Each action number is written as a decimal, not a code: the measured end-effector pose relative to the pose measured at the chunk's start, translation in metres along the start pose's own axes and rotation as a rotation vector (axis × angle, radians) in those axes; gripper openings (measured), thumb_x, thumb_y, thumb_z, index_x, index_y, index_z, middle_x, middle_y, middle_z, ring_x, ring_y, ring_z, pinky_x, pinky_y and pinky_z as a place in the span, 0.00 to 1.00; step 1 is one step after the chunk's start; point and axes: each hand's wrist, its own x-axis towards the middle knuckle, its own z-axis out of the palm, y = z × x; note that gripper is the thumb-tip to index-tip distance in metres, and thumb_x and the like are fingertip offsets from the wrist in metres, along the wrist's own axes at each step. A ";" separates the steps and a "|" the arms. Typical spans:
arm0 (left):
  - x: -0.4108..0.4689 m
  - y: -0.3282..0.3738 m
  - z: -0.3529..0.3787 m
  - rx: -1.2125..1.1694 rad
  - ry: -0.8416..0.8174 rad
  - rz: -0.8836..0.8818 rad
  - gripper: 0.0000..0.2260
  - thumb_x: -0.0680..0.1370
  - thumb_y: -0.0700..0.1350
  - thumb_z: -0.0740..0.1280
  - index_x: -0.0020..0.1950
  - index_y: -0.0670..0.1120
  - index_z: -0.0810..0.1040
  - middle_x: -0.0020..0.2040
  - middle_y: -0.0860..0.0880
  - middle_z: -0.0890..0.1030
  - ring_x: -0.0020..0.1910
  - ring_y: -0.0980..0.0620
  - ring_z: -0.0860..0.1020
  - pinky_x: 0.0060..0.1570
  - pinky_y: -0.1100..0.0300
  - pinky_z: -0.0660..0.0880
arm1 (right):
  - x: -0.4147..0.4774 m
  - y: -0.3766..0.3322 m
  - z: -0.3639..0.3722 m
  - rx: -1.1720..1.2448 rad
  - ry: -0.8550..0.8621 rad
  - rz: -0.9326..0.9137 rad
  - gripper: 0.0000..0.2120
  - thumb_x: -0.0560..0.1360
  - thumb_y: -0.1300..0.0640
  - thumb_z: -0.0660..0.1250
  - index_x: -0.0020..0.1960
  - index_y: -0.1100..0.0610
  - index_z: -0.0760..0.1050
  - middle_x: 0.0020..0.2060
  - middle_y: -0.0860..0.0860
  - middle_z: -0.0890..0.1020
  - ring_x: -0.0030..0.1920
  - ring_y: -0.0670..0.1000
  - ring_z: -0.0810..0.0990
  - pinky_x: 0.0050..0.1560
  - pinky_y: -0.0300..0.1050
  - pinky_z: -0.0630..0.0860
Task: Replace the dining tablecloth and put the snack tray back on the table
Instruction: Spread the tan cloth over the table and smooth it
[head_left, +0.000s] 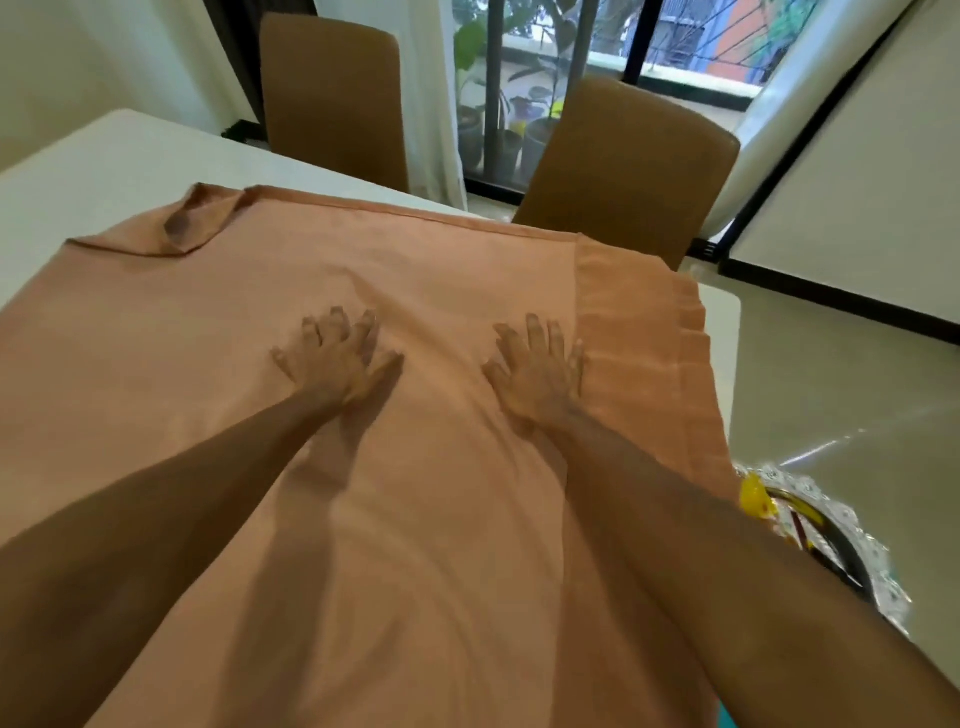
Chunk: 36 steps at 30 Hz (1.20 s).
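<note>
Both hands, left hand (337, 358) and right hand (540, 371), press spread-fingered (palms down) on the tablecloth (441, 291).

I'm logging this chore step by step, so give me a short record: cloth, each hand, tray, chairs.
tablecloth: peach, spread over white table, far-left corner folded back, right side bunched
left hand: flat on cloth, fingers spread
right hand: flat on cloth beside the bunched folds
snack tray: lower right, beyond table edge, partly hidden by forearm
chairs: two, brown, far side

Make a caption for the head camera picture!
Left hand and right hand press flat on the orange tablecloth.
</note>
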 end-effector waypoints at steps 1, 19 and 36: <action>0.016 0.004 0.005 -0.030 -0.023 -0.037 0.36 0.76 0.74 0.46 0.80 0.62 0.45 0.82 0.50 0.44 0.79 0.36 0.44 0.68 0.23 0.46 | 0.020 0.004 0.003 0.007 -0.039 0.004 0.29 0.79 0.32 0.49 0.79 0.37 0.52 0.82 0.49 0.46 0.81 0.57 0.41 0.75 0.66 0.36; 0.121 0.100 0.036 0.008 0.067 0.007 0.36 0.70 0.79 0.38 0.76 0.69 0.44 0.82 0.54 0.47 0.78 0.34 0.44 0.63 0.22 0.41 | 0.088 0.100 -0.012 0.006 0.155 0.245 0.34 0.76 0.27 0.46 0.79 0.38 0.54 0.82 0.49 0.49 0.81 0.54 0.44 0.74 0.62 0.30; 0.159 0.199 0.028 0.083 0.027 0.167 0.36 0.70 0.78 0.38 0.77 0.68 0.43 0.82 0.54 0.44 0.78 0.33 0.43 0.63 0.20 0.43 | 0.100 0.185 -0.044 -0.042 0.169 0.376 0.36 0.75 0.25 0.45 0.80 0.38 0.52 0.82 0.49 0.49 0.81 0.56 0.45 0.76 0.64 0.35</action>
